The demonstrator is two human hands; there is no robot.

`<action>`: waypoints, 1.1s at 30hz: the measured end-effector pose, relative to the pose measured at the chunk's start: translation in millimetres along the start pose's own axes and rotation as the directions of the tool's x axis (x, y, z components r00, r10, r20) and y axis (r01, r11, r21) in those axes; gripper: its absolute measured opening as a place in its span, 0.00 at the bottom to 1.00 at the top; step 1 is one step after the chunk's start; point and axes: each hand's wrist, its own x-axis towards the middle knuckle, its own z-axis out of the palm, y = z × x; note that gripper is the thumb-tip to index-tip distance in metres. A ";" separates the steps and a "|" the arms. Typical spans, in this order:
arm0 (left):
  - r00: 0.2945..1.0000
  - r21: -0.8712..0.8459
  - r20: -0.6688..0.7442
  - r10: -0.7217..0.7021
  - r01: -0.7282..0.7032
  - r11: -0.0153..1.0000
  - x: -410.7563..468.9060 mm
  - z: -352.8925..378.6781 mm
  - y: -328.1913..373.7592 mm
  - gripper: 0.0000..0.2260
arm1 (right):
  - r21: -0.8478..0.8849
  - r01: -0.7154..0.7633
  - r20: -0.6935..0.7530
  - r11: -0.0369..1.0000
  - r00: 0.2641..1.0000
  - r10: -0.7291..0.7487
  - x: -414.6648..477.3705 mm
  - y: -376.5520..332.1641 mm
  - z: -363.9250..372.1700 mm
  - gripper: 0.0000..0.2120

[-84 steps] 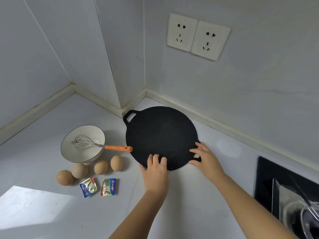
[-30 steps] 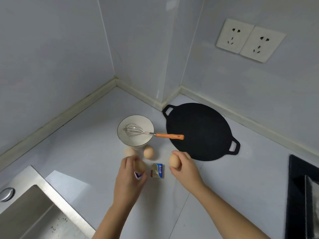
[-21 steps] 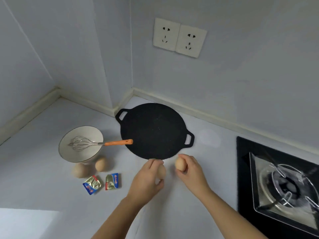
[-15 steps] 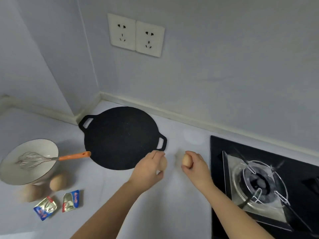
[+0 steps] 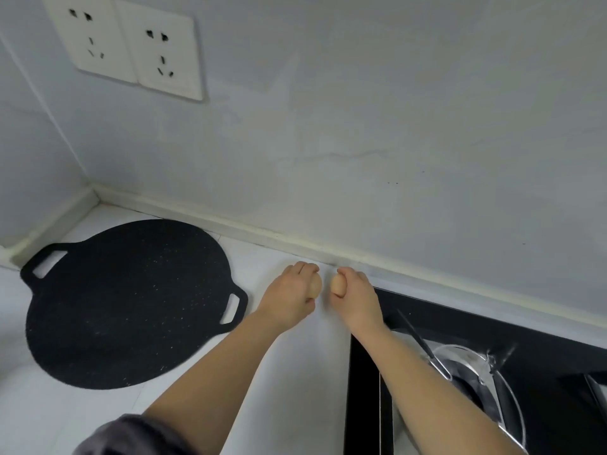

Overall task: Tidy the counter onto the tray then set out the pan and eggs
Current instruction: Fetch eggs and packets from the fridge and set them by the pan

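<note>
Fingers (image 5: 303, 268) of the left hand (image 5: 287, 298) curl tight around a brown egg (image 5: 315, 286), while the right hand (image 5: 358, 300) clasps a second egg (image 5: 337, 286) in the same way, its fingers wrapped over the top. Both eggs are held side by side, almost touching, low over the white counter (image 5: 295, 372) and close to the raised strip at the foot of the wall; whether either shell rests on the surface cannot be told. They sit in the gap between a round black pan (image 5: 124, 300) and a black gas hob (image 5: 542, 372). The pan lies flat on the counter to the left, one loop handle pointing into the corner, the other toward the left hand, just beside the wrist. The right forearm passes over the hob's left edge, where a metal burner (image 5: 466, 372) shows. Two white wall sockets (image 5: 131, 50) are mounted above the pan. A dark sleeve (image 5: 131, 435) edges into the bottom of the view
</note>
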 end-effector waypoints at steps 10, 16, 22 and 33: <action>0.997 -0.046 -0.066 0.031 -0.034 0.998 30.2 15.5 3.6 0.22 | 0.006 0.000 -0.021 1.000 1.000 0.000 21.3 6.4 -4.5 0.15; 0.996 -0.027 -0.088 0.025 -0.027 0.999 37.0 18.2 10.5 0.19 | -0.047 0.031 -0.055 0.998 0.998 -0.034 20.7 10.3 -7.5 0.12; 0.991 -0.051 -0.131 0.006 -0.013 0.999 38.6 23.8 13.9 0.13 | -0.077 0.023 -0.090 0.997 0.995 -0.030 18.7 11.8 -11.3 0.12; 0.988 -0.055 -0.149 -0.049 0.041 0.998 31.8 27.6 20.6 0.17 | 0.005 0.057 -0.137 0.998 0.989 -0.056 15.2 21.2 -7.8 0.18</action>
